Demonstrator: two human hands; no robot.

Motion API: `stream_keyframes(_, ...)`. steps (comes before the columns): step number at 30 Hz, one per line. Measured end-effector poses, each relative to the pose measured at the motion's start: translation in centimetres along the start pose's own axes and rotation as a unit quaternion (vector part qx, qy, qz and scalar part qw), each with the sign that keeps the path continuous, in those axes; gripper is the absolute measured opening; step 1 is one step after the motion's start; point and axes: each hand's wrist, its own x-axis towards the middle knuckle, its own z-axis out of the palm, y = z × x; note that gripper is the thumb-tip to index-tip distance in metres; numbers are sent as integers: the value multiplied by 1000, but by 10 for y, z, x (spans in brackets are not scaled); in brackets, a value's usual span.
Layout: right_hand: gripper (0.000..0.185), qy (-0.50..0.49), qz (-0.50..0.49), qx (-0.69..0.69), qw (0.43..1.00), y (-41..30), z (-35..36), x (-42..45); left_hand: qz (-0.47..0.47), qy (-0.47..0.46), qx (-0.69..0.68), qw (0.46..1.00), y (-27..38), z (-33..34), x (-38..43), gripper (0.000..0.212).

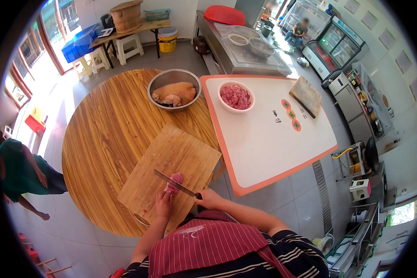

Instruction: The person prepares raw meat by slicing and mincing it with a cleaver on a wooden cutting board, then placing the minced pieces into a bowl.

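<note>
My right hand (208,199) is closed around the dark handle of a kitchen knife (173,181), whose blade lies across a piece of raw meat (176,178). Fingers of my left hand (164,203) press on the near end of that meat. Both are over a wooden cutting board (187,146), which bears small meat scraps. Beyond the board, a steel bowl (153,98) holds a large piece of meat with skin. To its right, a white bowl (223,104) is filled with cut raw meat.
The board rests on a round wooden table (100,139). Beside it stands a white table with an orange rim (264,156), bearing a stone-like slab (306,95). A person in green (24,170) is at the far left. Others are at the back.
</note>
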Motion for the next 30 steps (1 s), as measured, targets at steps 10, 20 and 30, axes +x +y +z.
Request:
stream_keyframes(10, 34, 16, -6, -2, 1000, -7, -16, 7, -41, 6, -16, 999, 3, -2, -5, 14)
stream_keyframes(20, 35, 8, 29, -33, 999, -28, -46, 14, -3, 43, 3, 999, 12, -3, 11, 17)
stream_keyframes(30, 35, -76, 9, -130, 989, -36, -18, -13, -18, 33, -11, 999, 12, -1, 2, 17)
